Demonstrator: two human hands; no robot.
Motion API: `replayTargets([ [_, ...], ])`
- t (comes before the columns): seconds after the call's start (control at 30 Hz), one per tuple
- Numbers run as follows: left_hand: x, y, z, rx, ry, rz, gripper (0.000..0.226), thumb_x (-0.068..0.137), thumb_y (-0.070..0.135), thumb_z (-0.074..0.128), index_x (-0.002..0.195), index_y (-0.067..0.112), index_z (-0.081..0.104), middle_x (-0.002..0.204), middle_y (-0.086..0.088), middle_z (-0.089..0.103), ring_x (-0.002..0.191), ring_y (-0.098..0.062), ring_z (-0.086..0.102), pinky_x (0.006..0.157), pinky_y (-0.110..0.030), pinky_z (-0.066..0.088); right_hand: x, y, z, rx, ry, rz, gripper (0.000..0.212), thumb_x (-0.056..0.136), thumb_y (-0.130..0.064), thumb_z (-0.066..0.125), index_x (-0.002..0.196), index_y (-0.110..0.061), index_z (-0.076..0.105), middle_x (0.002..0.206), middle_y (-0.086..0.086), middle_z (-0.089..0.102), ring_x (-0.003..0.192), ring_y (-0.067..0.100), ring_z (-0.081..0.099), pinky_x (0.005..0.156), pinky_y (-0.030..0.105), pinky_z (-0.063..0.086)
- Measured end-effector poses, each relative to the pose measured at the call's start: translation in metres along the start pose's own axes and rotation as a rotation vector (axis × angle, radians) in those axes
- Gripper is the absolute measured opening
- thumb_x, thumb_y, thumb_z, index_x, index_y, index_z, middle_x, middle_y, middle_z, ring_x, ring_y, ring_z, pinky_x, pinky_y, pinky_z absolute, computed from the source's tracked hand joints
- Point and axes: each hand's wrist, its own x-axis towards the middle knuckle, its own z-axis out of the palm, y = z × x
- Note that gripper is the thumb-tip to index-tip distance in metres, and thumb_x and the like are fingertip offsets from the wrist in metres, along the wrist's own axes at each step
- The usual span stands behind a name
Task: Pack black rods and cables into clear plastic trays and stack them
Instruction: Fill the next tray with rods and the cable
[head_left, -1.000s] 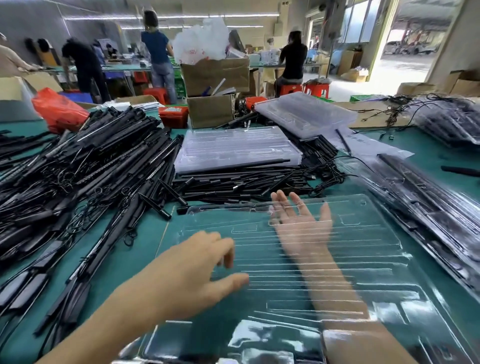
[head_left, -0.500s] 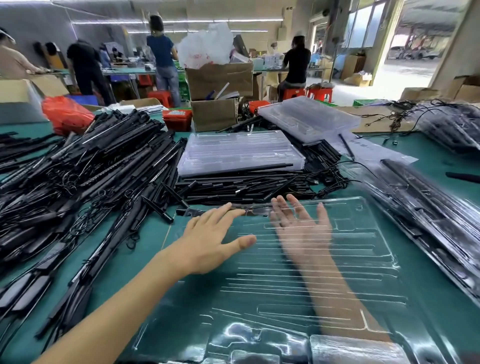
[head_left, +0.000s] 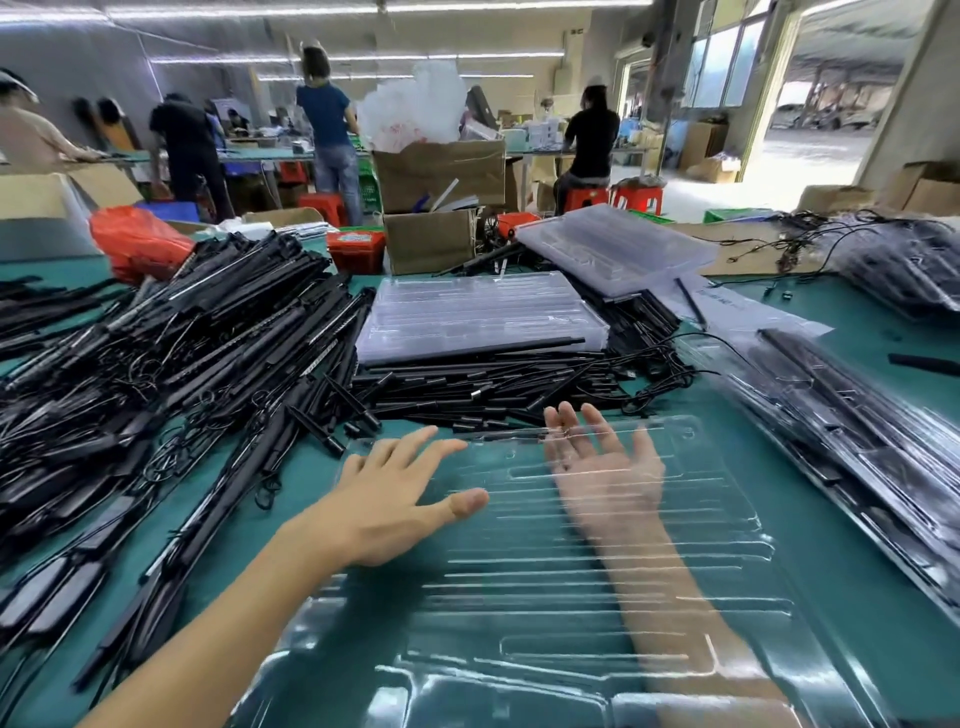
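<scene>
The clear plastic tray (head_left: 597, 571) lay empty and ribbed in front of you on the green bench (head_left: 883, 545). Your right hand (head_left: 605, 470) showed through it from beneath, fingers straight. Your left hand (head_left: 400, 493) was spread flat over its left edge. Black rods (head_left: 182, 364) and cables were heaped to the left, a stack of trays (head_left: 478, 314) beyond. Workers stood at far benches in a factory hall.
</scene>
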Motion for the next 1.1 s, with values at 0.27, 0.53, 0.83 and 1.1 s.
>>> replayTargets([
  [0.27,0.016,-0.024,0.011,-0.042,0.203,-0.137,0.086,0.065,0.098,0.019,0.130,0.048,0.046,0.144,0.016,0.040,0.130,-0.013,0.021,0.104,-0.039,0.019,0.002,-0.001,-0.002,-0.006,0.039,-0.022,0.059,0.099,-0.060,0.034,0.098,-0.007,0.059,0.090,0.017,0.074,0.083,0.033,0.073,0.080,0.039,0.049],
  [0.53,0.024,-0.034,0.013,-0.014,0.211,-0.121,0.089,0.066,0.099,0.012,0.134,0.049,0.042,0.145,0.020,0.037,0.134,-0.011,0.020,0.105,-0.043,0.016,-0.001,-0.024,-0.002,-0.145,-0.008,0.120,0.045,0.102,-0.046,0.043,0.108,-0.007,0.065,0.113,0.016,0.072,0.105,0.036,0.069,0.086,0.044,0.055],
  [0.83,0.028,-0.036,0.013,0.017,0.172,-0.105,0.089,0.067,0.096,0.011,0.138,0.048,0.036,0.159,0.018,0.026,0.151,-0.008,0.006,0.112,-0.050,0.008,0.000,-0.122,-0.007,-0.719,-0.004,0.225,0.042,0.105,-0.038,0.039,0.126,-0.007,0.059,0.120,0.021,0.070,0.093,0.031,0.075,0.059,0.036,0.062],
  [1.1,0.034,-0.035,0.019,0.112,0.176,-0.112,0.090,0.063,0.098,0.005,0.134,0.050,0.031,0.167,0.007,0.003,0.152,-0.010,-0.010,0.114,-0.054,0.006,0.002,-0.101,0.024,-1.832,0.148,-0.232,0.025,0.089,-0.031,0.073,0.101,-0.009,0.070,0.086,0.010,0.071,0.070,0.014,0.067,0.067,0.023,0.056],
])
